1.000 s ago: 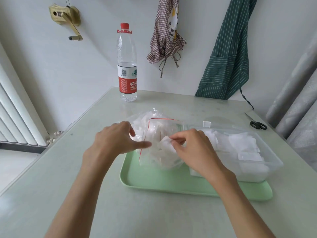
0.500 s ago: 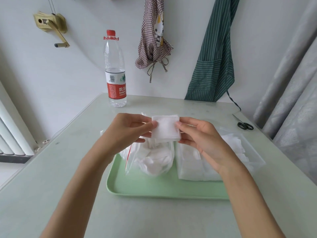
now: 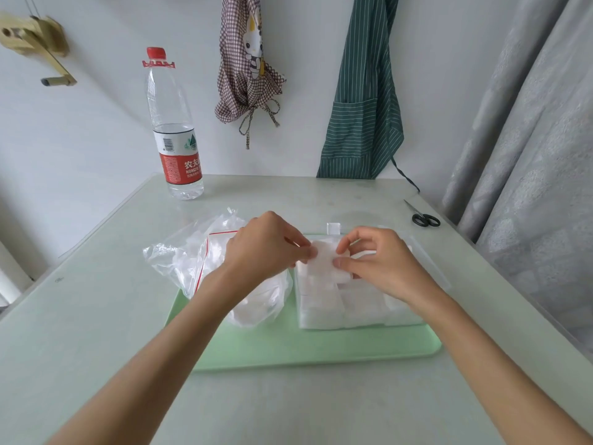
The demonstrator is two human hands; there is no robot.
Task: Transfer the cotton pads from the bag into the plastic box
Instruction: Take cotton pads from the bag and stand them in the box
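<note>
A clear zip bag [image 3: 192, 255] with a red seal line lies on the left half of the green tray [image 3: 314, 348], white cotton pads inside it. To its right stands the clear plastic box [image 3: 426, 261], filled with several white pads [image 3: 337, 303]. Over the box's left part, a single white square cotton pad [image 3: 325, 258] is held between both hands. My left hand [image 3: 266, 248] pinches its left edge and my right hand [image 3: 378, 261] pinches its right edge with thumb and fingertips.
A water bottle [image 3: 175, 136] with a red label stands at the table's far left. Black scissors [image 3: 423, 216] lie at the far right edge. Two aprons hang on the wall behind. A grey curtain runs along the right side.
The pad came out of the bag and was held up between both hands. Both hands have since carried it right and down over the box.
</note>
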